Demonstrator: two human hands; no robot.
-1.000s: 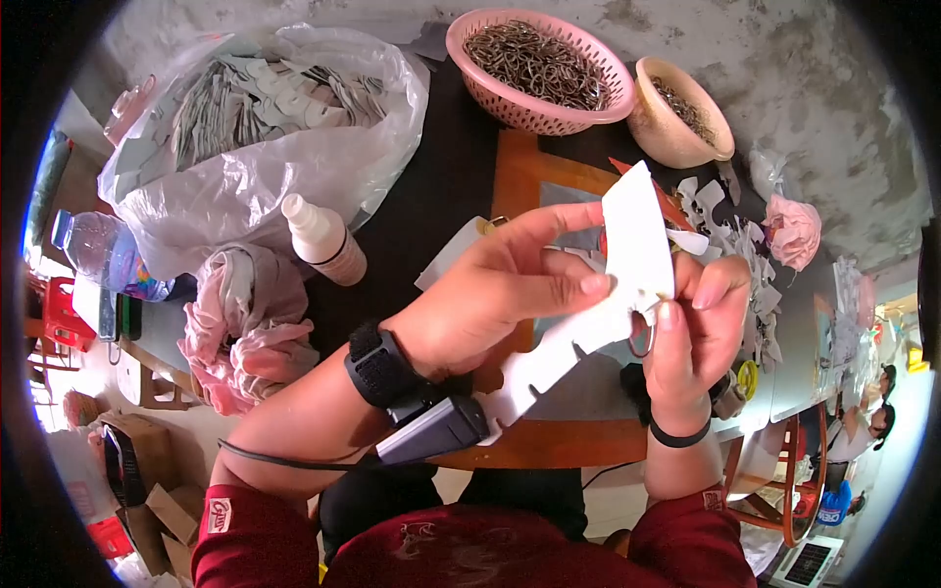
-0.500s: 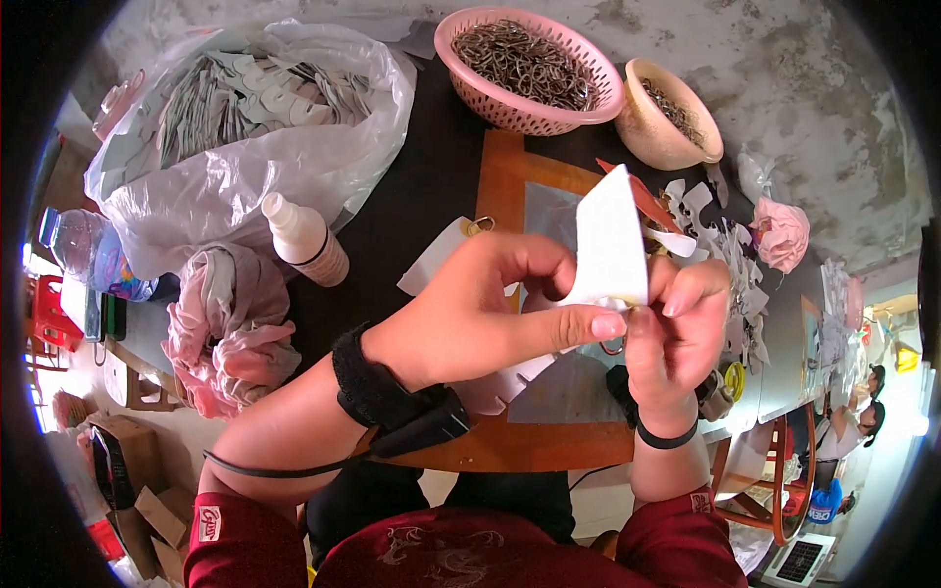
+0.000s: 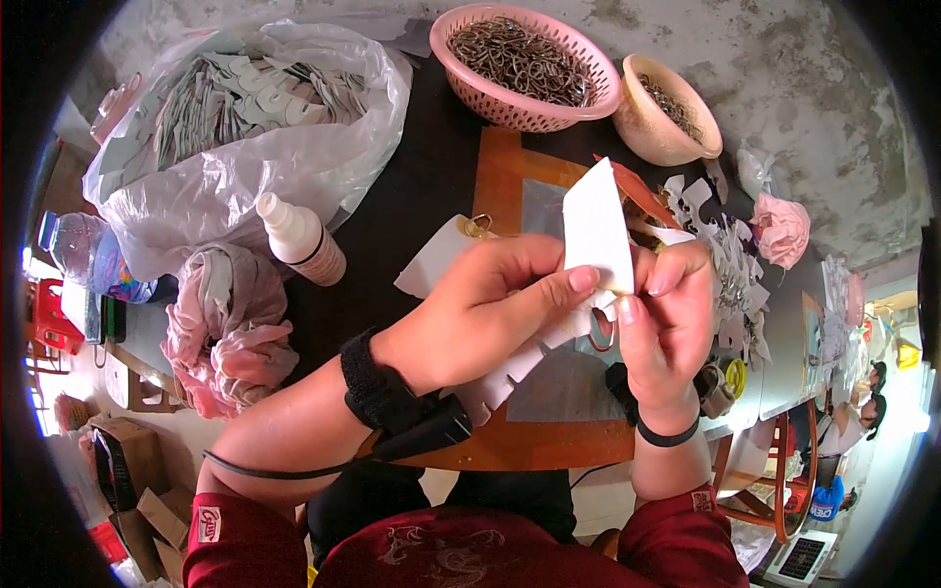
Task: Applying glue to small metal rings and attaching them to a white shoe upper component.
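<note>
Over the table's front part, my left hand pinches a white flat piece of leather-like material between thumb and fingers. My right hand is closed on the same piece at its lower right corner, thumb and fingertip meeting there. A dark metal ring shows just below the thumbs; how it joins the piece is partly hidden. Under my left hand, a pale notched strip slants down. Behind that hand lies another white piece with a brass-coloured ring at its edge.
At the back stand a pink basket of metal rings and a cream bowl of small metal parts. To the left are a plastic bag of grey pieces, a white bottle and a crumpled pink cloth. Several white pieces pile up right.
My left thumb has drawn back up and left along the white piece, away from the right thumb. The piece has shifted slightly left, and more of the ring and notched strip shows.
</note>
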